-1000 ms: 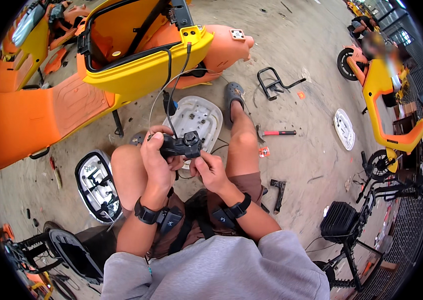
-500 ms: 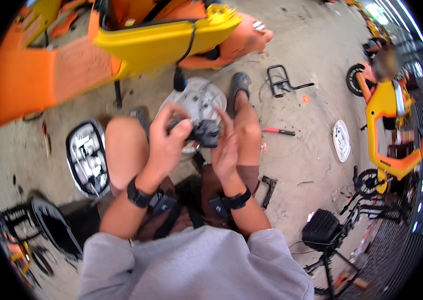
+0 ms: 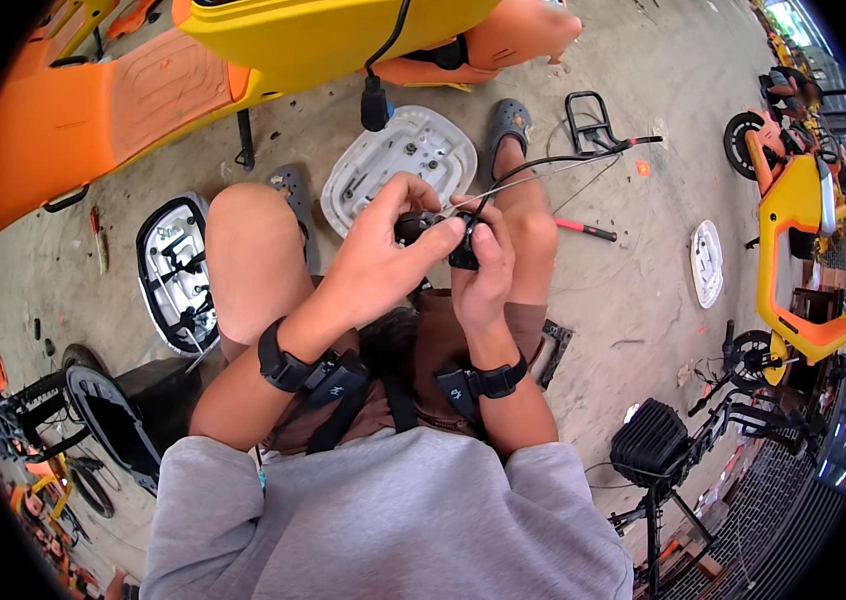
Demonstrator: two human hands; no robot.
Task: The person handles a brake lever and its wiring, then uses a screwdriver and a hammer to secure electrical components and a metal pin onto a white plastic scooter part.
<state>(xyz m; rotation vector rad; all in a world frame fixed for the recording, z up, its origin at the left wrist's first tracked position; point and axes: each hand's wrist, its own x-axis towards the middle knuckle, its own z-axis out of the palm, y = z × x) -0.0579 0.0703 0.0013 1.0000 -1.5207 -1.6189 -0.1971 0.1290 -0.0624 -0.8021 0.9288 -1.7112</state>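
My left hand [image 3: 393, 245] is closed on a small black part with a rounded end [image 3: 411, 226]. Its thumb reaches across toward my right hand [image 3: 486, 265], whose fingers pinch the other, blocky end [image 3: 462, 255]. Both hands meet between my knees. From this part a black-sheathed cable [image 3: 541, 161] arcs off to the right, with a thin bare wire [image 3: 543, 172] alongside it. Much of the part is covered by my fingers, so its exact kind does not show. Beyond the hands lies a white oval panel [image 3: 351, 185] with fasteners on it.
An orange and yellow scooter body [image 3: 343, 45] stands ahead, with a black connector [image 3: 375, 108] hanging from it. A black-rimmed shell [image 3: 146, 262] lies left. Rightward are a red-handled hammer [image 3: 588, 229], a black metal bracket [image 3: 571, 122], a white panel [image 3: 708, 265] and another scooter [image 3: 773, 230].
My hands have come together; my right hand, fingers stretched out before, now pinches the black part. The cable and wire now show, stretching rightward. My view has shifted slightly.
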